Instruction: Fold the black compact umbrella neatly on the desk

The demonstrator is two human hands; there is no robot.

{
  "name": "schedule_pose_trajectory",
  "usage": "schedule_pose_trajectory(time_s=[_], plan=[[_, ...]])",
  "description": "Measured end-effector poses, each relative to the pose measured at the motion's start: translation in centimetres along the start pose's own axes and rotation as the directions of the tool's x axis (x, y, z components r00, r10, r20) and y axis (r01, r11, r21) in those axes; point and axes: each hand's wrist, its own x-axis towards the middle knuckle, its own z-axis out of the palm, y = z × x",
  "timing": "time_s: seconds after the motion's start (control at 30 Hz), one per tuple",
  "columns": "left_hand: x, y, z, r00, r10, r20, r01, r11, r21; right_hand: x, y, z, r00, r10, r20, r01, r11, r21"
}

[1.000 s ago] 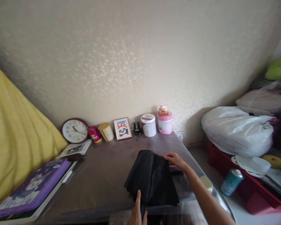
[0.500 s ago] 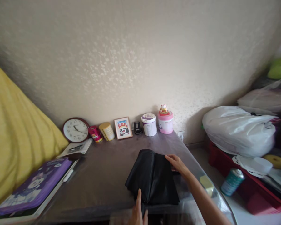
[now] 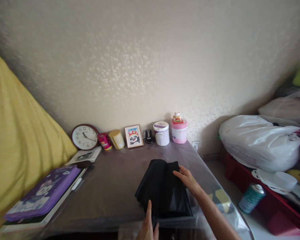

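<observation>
A folded black cloth (image 3: 162,188) lies on the dark table (image 3: 110,186) near its front edge. My left hand (image 3: 148,225) rests at the cloth's near edge, forefinger stretched out over it and thumb beside; part of the hand is cut off by the frame's bottom. My right hand (image 3: 187,180) lies on the cloth's right side near its far corner, fingers stretched flat across the fabric.
Along the wall stand a round clock (image 3: 85,136), a red can (image 3: 105,141), a yellow tin (image 3: 117,139), a small framed picture (image 3: 134,136), a white tub (image 3: 161,133) and a pink tub (image 3: 179,130). A purple case (image 3: 43,193) lies left. White bags (image 3: 260,141) and a spray can (image 3: 251,198) are right.
My right hand has slid a little leftward and inward over the cloth from its right edge. The view has shifted slightly. My left hand stays at the near edge.
</observation>
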Motion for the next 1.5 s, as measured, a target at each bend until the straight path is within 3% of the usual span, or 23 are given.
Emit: schedule_pose_trajectory(time_s=[0.2, 0.53, 0.77, 1.0, 1.13, 1.27, 1.4, 1.5], plan=[[-0.2, 0.5, -0.5, 0.998, -0.064, -0.009, 0.064, 0.998, 0.012, 0.9, -2.2, 4.2, 0.999, -0.041, 0.019, 0.039, 0.994, 0.107], [0.1, -0.8, -0.6, 0.996, 0.078, 0.051, -0.077, 0.996, -0.034, 4.1, 0.4, 9.0, 0.999, 0.014, -0.032, -0.013, 1.000, 0.028], [-0.1, -0.7, -1.3, 0.993, 0.090, 0.082, -0.085, 0.995, -0.060, 3.6, 0.4, 9.2, 0.998, -0.006, 0.064, 0.008, 1.000, -0.030], [-0.5, 0.3, -2.1, 0.999, -0.027, 0.042, 0.029, 0.998, -0.064, 4.4, 1.6, 9.1, 0.991, -0.084, 0.102, 0.106, 0.967, -0.233], [-0.6, 0.6, -2.1, 1.000, 0.008, -0.014, -0.009, 0.998, -0.059, 4.5, 1.8, 9.0, 0.988, -0.115, 0.104, 0.143, 0.936, -0.321], [-0.6, 0.8, -2.3, 0.997, 0.044, 0.062, -0.046, 0.998, 0.042, 4.1, 1.1, 9.1, 0.980, -0.165, 0.115, 0.199, 0.869, -0.452], [-0.6, 0.9, -2.6, 0.996, 0.027, 0.085, -0.033, 0.997, 0.071, 3.7, 0.8, 9.3, 0.952, -0.266, 0.148, 0.304, 0.797, -0.521], [-0.5, 0.7, -2.5, 0.997, 0.024, 0.078, -0.028, 0.998, 0.061, 2.6, 0.7, 9.2, 0.898, -0.368, 0.239, 0.439, 0.737, -0.514]])
